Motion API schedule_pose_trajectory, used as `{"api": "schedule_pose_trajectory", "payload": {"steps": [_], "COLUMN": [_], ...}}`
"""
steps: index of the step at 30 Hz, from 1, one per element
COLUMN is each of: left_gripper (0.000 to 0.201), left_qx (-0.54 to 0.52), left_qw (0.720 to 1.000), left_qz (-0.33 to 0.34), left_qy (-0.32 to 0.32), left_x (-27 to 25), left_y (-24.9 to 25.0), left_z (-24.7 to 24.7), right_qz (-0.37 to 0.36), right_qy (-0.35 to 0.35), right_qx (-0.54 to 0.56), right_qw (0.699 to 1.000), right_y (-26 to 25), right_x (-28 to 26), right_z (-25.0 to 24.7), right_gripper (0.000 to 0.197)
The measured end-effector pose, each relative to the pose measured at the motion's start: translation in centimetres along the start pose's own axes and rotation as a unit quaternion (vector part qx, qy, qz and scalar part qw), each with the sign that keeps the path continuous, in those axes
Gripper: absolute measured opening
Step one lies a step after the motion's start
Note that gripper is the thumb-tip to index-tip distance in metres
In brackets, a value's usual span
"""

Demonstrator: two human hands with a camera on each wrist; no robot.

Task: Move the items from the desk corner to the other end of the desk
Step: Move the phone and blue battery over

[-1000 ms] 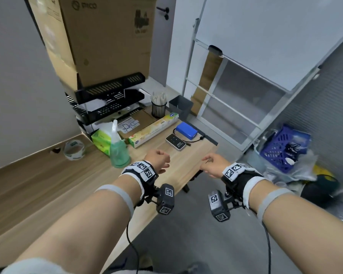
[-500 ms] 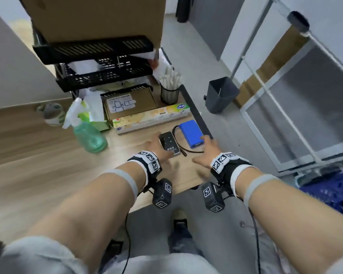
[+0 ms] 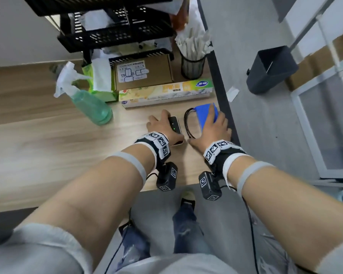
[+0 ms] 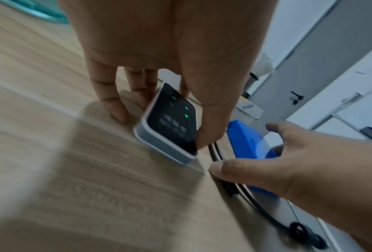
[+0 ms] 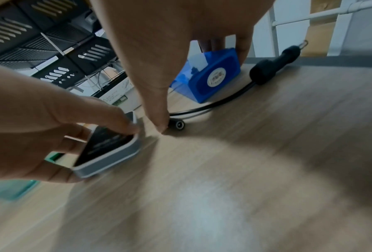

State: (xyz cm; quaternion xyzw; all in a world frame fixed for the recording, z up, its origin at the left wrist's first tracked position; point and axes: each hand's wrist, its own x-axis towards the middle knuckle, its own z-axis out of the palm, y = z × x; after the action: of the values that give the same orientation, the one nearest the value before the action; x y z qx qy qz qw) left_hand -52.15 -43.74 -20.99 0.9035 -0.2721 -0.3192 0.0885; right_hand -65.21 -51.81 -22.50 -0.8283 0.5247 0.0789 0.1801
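Left hand (image 3: 162,125) at desk (image 3: 48,155) corner, thumb and fingers pinching the long edges of a small black-faced device (image 4: 170,122), one edge tilted up off the wood, green lights lit. Right hand (image 3: 214,129) just at 3 o'clock of it, fingers curled over the far side of a blue pack (image 5: 208,80), thumb tip down on the desk beside a black cable (image 5: 213,105) looping between both items. At 10 o'clock, green spray bottle (image 3: 87,103); at 12 o'clock, long wrap box (image 3: 166,92), cardboard box (image 3: 145,74), mesh cup (image 3: 192,66) of white sticks
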Motion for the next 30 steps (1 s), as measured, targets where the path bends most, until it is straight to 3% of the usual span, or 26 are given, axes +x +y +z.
{"api": "schedule_pose_trajectory", "payload": {"steps": [3, 7, 9, 15, 20, 24, 30], "left_gripper": [0.072, 0.088, 0.087, 0.041, 0.036, 0.015, 0.016], "left_qx": [-0.024, -0.082, -0.150, -0.277, -0.383, -0.473, -0.539], "left_qw": [0.999, 0.997, 0.988, 0.959, 0.922, 0.876, 0.825], "left_qz": [-0.028, -0.003, -0.030, -0.063, -0.062, -0.067, -0.062], "left_qy": [-0.001, -0.015, -0.007, -0.022, 0.022, 0.061, 0.157], "left_x": [0.2, -0.7, -1.5, -4.9, -9.0, -13.4, -20.4], "left_y": [-1.8, -6.0, -7.9, -15.1, -24.8, -34.7, -50.7], "left_z": [-0.7, -1.6, -2.2, -6.6, -12.2, -16.7, -24.6], "right_qz": [0.015, 0.025, 0.030, 0.042, -0.045, -0.122, -0.214], "right_qy": [0.004, -0.059, -0.096, -0.167, -0.208, -0.218, -0.202], "right_qx": [0.013, -0.024, -0.050, -0.049, -0.030, 0.066, 0.155], "right_qw": [1.000, 0.998, 0.994, 0.984, 0.977, 0.966, 0.943], "right_y": [-0.6, -2.3, -3.4, -9.1, -18.8, -29.0, -45.1], "right_x": [0.7, 1.1, 0.7, -3.3, -9.9, -16.7, -26.9], "right_z": [0.1, -0.3, -0.4, 0.7, 1.9, 2.9, 3.6], "right_gripper": [0.134, 0.135, 0.136, 0.128, 0.118, 0.112, 0.103]}}
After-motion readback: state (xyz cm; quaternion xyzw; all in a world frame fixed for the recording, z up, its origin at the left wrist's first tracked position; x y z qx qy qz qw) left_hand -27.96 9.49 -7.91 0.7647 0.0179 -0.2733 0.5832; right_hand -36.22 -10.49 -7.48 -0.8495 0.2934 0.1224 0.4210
